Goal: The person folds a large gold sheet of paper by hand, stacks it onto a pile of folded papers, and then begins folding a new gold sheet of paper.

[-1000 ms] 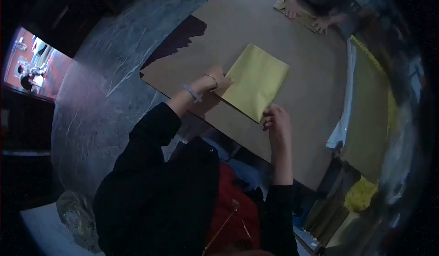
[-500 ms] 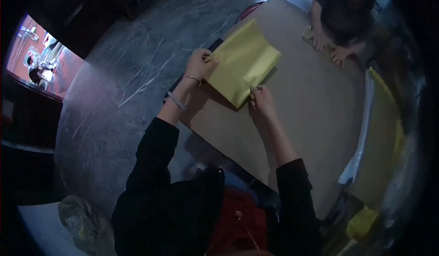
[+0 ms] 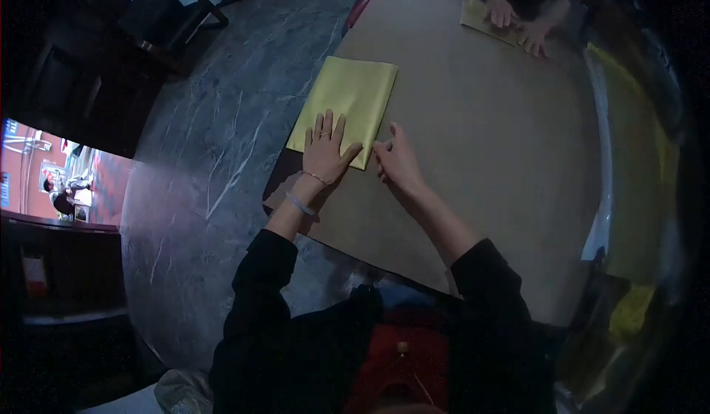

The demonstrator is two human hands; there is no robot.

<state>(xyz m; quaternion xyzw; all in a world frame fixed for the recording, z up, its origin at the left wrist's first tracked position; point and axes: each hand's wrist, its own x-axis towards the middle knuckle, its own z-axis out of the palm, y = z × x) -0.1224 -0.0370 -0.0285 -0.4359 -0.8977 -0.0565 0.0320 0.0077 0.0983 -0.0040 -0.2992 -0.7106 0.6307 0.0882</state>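
Note:
A folded sheet of yellow paper [image 3: 353, 85] lies flat near the left edge of the table, a crease running along its right side. My left hand [image 3: 325, 147] is spread flat on the lower part of the paper, palm down. At the paper's lower right edge is my right hand [image 3: 398, 161], its thumb close to the crease and its index finger stretched away from it. The other fingers of that hand are partly curled, and I see nothing held between them. Whether the right thumb touches the paper is hard to tell.
The brown table top [image 3: 488, 170] stretches to the right. Across it, another person's hands [image 3: 518, 25] press on a piece of yellow paper [image 3: 477, 16]. A stack of yellow material [image 3: 636, 170] lies along the right side. A black chair [image 3: 170, 25] stands on the marble floor at upper left.
The yellow paper has come down from being held up by both hands and now lies folded on the table. My left hand has opened flat onto it; my right hand has released its corner.

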